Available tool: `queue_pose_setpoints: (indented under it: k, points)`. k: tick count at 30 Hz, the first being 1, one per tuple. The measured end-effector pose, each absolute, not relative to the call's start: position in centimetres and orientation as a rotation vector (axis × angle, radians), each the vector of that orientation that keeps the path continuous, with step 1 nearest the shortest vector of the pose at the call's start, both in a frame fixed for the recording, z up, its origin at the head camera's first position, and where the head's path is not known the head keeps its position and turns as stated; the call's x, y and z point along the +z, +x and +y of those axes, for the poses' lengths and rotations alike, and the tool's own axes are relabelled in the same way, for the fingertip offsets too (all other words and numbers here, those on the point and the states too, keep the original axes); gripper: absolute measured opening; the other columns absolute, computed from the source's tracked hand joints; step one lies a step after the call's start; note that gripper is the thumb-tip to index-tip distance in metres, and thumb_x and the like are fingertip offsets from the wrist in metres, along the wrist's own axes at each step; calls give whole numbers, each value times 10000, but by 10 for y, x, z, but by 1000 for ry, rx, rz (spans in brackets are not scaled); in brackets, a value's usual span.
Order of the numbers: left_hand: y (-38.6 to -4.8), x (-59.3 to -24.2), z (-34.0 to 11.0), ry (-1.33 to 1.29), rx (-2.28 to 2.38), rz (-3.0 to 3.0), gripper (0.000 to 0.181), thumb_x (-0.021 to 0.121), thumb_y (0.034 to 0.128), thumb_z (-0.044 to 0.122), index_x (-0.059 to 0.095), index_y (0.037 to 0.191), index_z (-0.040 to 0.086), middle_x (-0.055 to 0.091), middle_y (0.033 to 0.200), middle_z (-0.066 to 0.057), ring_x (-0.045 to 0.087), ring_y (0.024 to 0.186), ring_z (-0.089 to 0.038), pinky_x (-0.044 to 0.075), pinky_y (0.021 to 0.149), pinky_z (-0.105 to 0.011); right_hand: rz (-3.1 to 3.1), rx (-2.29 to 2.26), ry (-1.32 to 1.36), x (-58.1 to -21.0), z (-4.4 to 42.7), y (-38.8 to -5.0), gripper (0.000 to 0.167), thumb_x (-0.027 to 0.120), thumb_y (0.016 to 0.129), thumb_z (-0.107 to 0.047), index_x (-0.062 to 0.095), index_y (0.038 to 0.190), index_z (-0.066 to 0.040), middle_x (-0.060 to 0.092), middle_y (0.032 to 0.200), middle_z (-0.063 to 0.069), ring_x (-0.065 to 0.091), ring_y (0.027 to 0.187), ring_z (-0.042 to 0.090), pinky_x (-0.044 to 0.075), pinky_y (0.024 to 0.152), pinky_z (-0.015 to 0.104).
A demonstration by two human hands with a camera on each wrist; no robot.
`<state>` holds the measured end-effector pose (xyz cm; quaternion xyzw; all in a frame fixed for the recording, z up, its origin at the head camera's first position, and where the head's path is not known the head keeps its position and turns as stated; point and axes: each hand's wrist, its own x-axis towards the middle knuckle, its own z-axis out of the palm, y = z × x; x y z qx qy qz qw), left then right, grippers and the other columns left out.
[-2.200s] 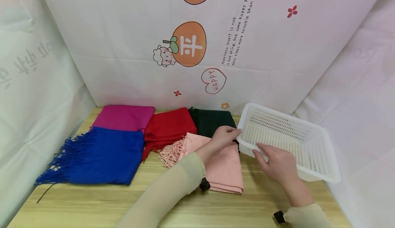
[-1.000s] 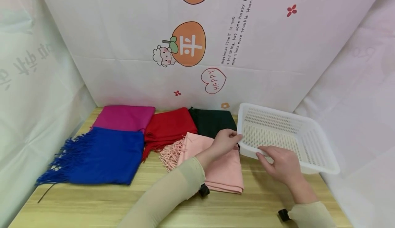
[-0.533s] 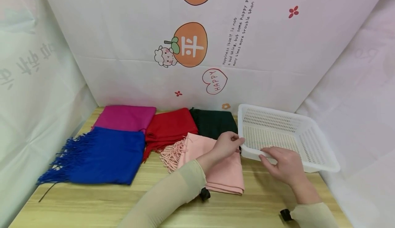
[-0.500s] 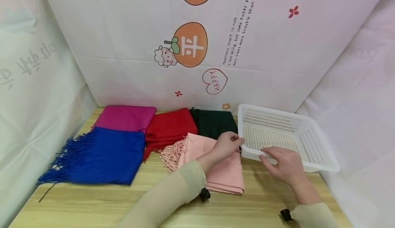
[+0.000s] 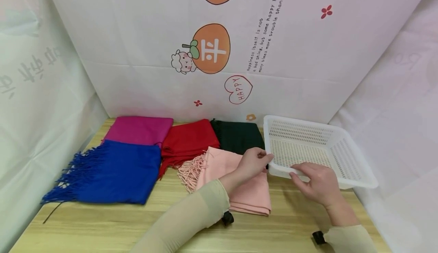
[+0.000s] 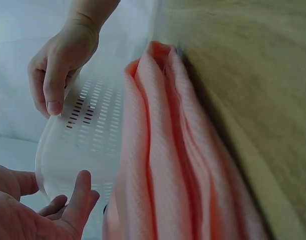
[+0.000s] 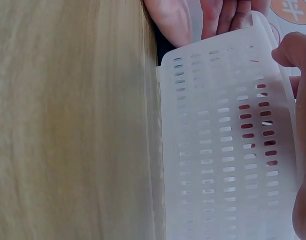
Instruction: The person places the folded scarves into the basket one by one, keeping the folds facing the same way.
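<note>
Head view: basket (image 5: 308,133), long axis left-right, extends frame-right from my left hand (image 5: 252,164); that and right hand (image 5: 317,181) pinch its rim.

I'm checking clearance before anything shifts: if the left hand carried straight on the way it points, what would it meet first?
Most likely the white basket: the left hand points at its near left corner and seems to touch the rim there, though exact contact depth is unclear.
</note>
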<state>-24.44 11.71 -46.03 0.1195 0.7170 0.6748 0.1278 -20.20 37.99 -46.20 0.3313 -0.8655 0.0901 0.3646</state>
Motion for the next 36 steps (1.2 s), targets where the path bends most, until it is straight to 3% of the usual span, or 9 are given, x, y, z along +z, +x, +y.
queue_pose_setpoints:
  k: [9,15,21,30,36]
  points:
    - [-237,-458,119,334,1972,2118,273,724,1115,287,756,1235,43,739,1076,-3,804,964,-344,675,827,-463,-2222,226,842,-460,383,-201,488,574,1059,-539,828,948,-137,810,823,23,744,608,223,579,508,399]
    - [-235,-458,122,320,1977,2126,254,728,1112,275,765,1205,41,754,1024,1,808,941,-332,649,740,-335,-2219,237,842,-460,385,-201,437,602,1029,-513,834,937,-154,822,841,23,767,642,245,594,533,430]
    - [-229,-457,126,304,1956,2156,237,748,1098,299,771,1169,75,750,985,34,791,919,-330,601,686,-295,-2216,260,859,-459,388,-200,343,640,970,-439,839,944,-161,821,840,8,764,639,234,595,538,407]
    - [-223,-457,129,347,1925,2207,204,729,1109,318,785,1060,128,759,850,-95,755,832,-390,492,571,-279,-2215,238,858,-460,392,-200,341,620,944,-419,841,923,-158,827,855,15,784,672,257,606,558,446]
    - [-221,-457,131,354,1918,2219,201,734,1103,312,798,1068,125,774,874,-111,699,700,-212,501,591,-277,-2216,241,855,-459,394,-199,330,625,927,-401,838,902,-150,824,843,29,784,672,263,609,558,452]
